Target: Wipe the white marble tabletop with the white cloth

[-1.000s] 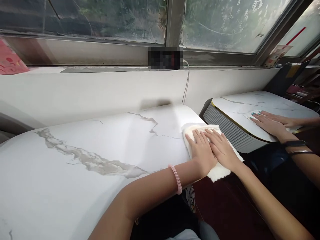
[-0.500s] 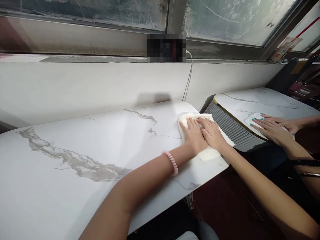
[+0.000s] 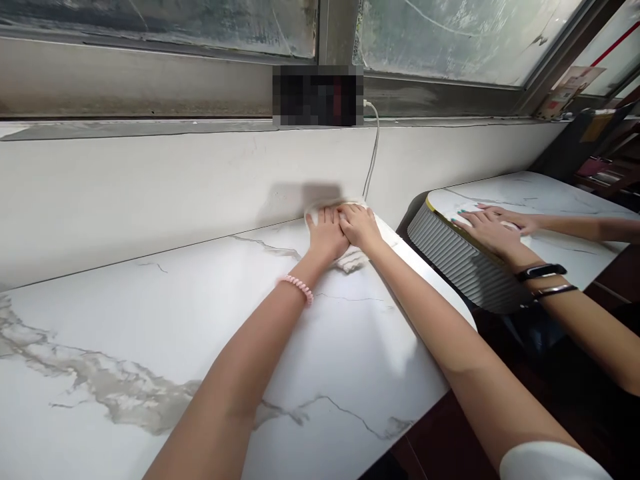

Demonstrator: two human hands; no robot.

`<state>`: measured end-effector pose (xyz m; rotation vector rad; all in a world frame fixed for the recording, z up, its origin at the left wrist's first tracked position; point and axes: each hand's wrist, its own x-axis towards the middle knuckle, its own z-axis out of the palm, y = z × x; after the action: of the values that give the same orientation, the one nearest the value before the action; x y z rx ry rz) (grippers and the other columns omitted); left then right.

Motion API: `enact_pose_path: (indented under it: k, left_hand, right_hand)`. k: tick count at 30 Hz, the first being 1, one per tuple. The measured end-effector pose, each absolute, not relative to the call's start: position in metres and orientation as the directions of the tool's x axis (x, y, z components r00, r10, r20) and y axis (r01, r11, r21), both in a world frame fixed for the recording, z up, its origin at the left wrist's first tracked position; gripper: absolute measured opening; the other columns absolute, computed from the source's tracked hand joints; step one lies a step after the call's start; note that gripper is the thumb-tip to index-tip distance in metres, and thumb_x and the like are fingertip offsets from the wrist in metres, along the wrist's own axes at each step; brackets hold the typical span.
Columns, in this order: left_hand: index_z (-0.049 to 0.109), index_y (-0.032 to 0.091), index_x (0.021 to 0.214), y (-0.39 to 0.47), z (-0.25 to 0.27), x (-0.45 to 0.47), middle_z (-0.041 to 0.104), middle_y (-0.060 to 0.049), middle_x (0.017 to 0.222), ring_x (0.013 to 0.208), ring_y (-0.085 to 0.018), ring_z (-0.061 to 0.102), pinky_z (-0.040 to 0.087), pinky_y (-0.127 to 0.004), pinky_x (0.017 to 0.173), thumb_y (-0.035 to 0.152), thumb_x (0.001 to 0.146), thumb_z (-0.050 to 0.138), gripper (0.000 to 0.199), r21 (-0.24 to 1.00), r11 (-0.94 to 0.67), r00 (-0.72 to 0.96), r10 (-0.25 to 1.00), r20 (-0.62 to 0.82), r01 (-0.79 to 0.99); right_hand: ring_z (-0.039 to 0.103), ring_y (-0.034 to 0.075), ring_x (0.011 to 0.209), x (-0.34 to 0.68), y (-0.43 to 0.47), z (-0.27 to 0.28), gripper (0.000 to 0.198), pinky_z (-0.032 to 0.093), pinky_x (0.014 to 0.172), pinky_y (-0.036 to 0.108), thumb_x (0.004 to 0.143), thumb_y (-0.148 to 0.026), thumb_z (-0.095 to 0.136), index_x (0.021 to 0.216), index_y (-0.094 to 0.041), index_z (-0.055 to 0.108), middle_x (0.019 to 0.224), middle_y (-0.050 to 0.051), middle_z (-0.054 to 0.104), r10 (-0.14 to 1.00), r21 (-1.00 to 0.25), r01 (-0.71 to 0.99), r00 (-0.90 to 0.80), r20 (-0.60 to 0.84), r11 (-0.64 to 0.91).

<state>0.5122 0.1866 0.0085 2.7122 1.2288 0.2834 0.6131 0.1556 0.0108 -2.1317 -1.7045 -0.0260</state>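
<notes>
A white cloth lies at the far right corner of a white marble-patterned table, up against the wall. My left hand presses flat on the cloth with its fingers stretched out; a pink coiled band circles that wrist. Beside it, touching it, my right hand also lies flat on the cloth, fingers extended. Parts of the cloth are hidden beneath both hands.
To the right stands another marble-topped table with a ribbed grey side. Another person's hands rest on a white cloth there. A blurred dark object with a white cable sits on the window ledge.
Both my hands and the cloth have moved away from me, from the table's near right edge to its far corner by the wall. The other person's hands have shifted left.
</notes>
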Motion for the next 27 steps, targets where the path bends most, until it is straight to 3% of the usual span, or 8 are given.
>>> enact_pose_path:
  k: [7,14,27]
  left_hand:
    - [0.025,0.007,0.151,0.19,0.005,0.505,0.026,-0.016,0.159,0.148,-0.026,0.019,0.009,-0.058,0.118,0.033,0.097,0.022,0.06,0.237,-0.652,0.636,0.757,0.148,0.72]
    - [0.022,0.007,0.153,0.161,0.01,0.482,0.021,-0.015,0.161,0.15,-0.026,0.014,0.007,-0.056,0.119,0.036,0.097,0.023,0.063,0.243,-0.634,0.633,0.768,0.095,0.734]
    - [0.024,0.002,0.152,0.015,0.011,0.4,0.022,-0.019,0.159,0.149,-0.035,0.013,0.01,-0.064,0.117,0.034,0.095,0.033,0.066,0.148,-0.664,0.661,0.746,0.076,0.733]
  right_hand:
    - [0.041,0.03,0.133,0.61,0.157,0.006,0.043,0.022,0.113,0.058,0.089,-0.022,0.032,0.125,-0.019,0.055,0.137,0.009,0.056,0.927,-0.298,0.942,0.244,0.284,-0.157]
    - [0.035,0.031,0.138,0.589,0.129,0.006,0.045,0.019,0.116,0.059,0.092,-0.027,0.031,0.132,-0.02,0.052,0.144,0.007,0.051,0.938,-0.29,0.944,0.233,0.256,-0.155]
    - [0.029,0.032,0.144,0.508,-0.024,0.009,0.056,0.019,0.117,0.059,0.09,-0.023,0.027,0.142,-0.013,0.047,0.15,0.011,0.044,0.968,-0.209,0.974,0.129,0.217,-0.084]
